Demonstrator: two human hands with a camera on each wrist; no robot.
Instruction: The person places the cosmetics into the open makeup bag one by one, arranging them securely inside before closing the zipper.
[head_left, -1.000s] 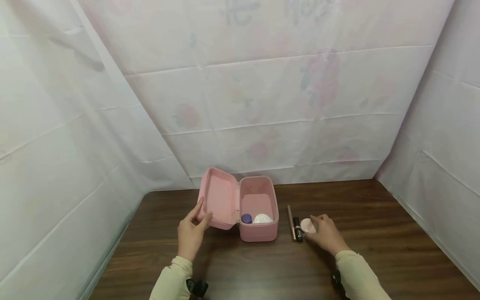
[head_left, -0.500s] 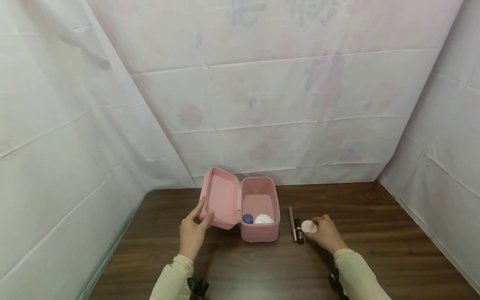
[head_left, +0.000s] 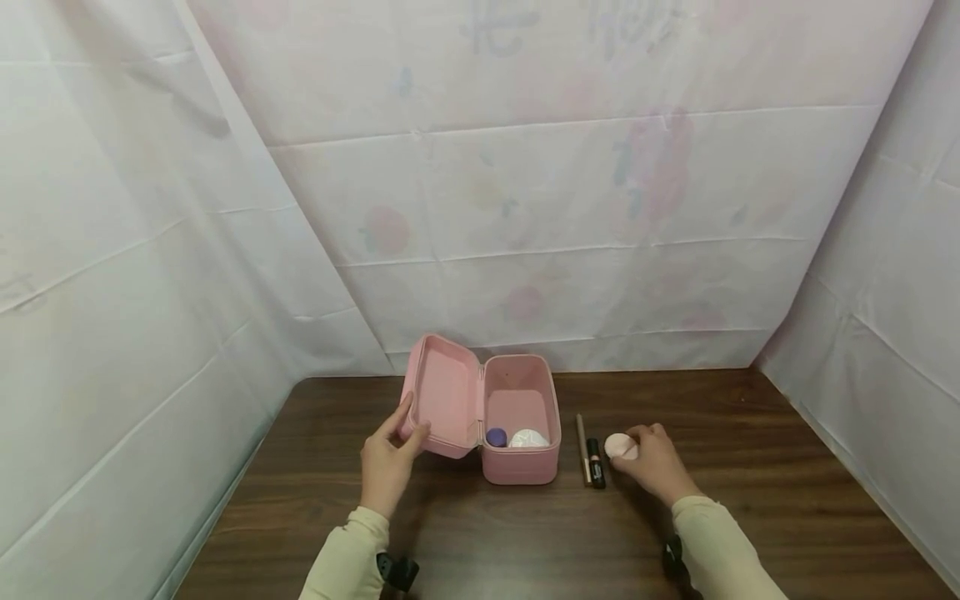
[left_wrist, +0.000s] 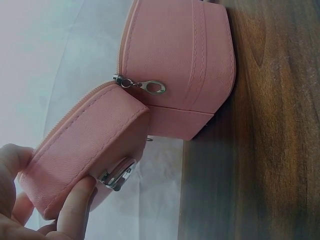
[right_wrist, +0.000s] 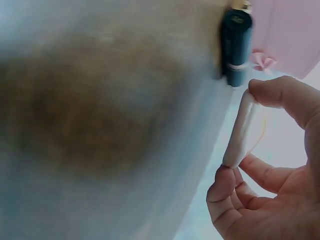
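the pink case (head_left: 517,433) stands open on the wooden table (head_left: 750,500), and everything else is placed from it. its lid (head_left: 442,408) swings out on the case's left, and the left hand (head_left: 386,462) holds the lid's free edge, thumb on the inside face and fingers curled round the outer shell; the left wrist view shows the fingers (left_wrist: 75,200) pressed beside a metal zip pull (left_wrist: 117,177). that grip is snug, not wide.

inside the case, at its near end, sit a purple cap (head_left: 494,437) and a white round item (head_left: 528,438).

just right of the case lie 2 slim things side by side: a thin pencil (head_left: 581,437) and a dark tube (head_left: 596,462). right of the tube, the right hand (head_left: 652,462) pinches a pale round puff (head_left: 619,447) between thumb and fingertips; the right wrist view shows the puff (right_wrist: 242,130) held edge-on, thumb on top, 2 fingers under it. it looks lifted off the table, though i cannot tell that for sure.

to do this well, i judge the pinch should stay light so the soft puff keeps its shape, and it should rise clear of the tube before crossing. the lid wants holding wide so the case's rim stays unblocked, and the puff best goes to the far, bare end of the case.
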